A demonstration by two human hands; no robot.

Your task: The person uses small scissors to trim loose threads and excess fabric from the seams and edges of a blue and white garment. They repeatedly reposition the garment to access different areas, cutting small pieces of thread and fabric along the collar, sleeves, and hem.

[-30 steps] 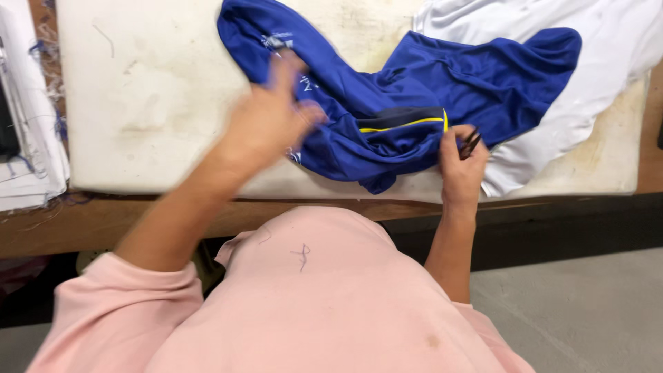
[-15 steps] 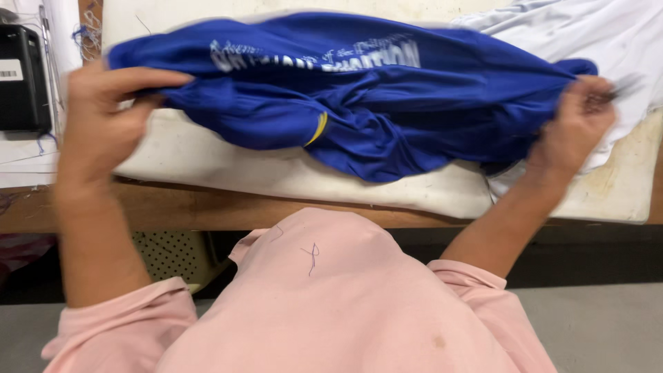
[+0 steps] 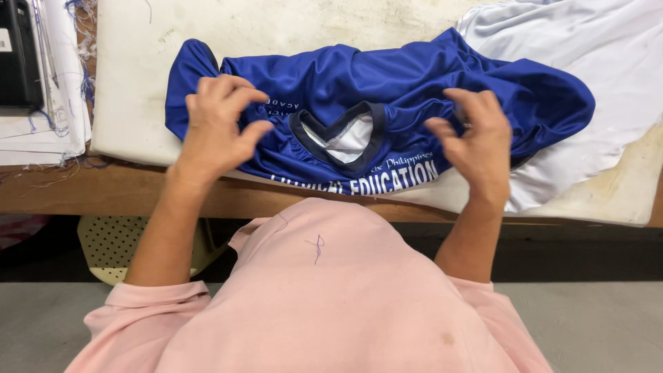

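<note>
A blue sports shirt [image 3: 387, 86] with a dark V-neck collar [image 3: 338, 135] and white lettering lies crumpled on a stained white pad [image 3: 138, 62], its collar toward me. My left hand [image 3: 217, 124] rests on the shirt's left shoulder part, fingers curled and pinching the cloth. My right hand [image 3: 476, 138] hovers at the shirt's right shoulder part, fingers bent, thumb and fingertips touching the fabric.
A white garment [image 3: 587, 48] lies under and beyond the blue shirt at the right. Papers and loose threads [image 3: 48, 103] with a black device [image 3: 17, 55] sit at the left. The pad rests on a wooden table edge [image 3: 103, 193].
The shirt was held stretched wide between both hands; now it lies on the pad with the collar facing me, and both hands have moved inward to the shoulders.
</note>
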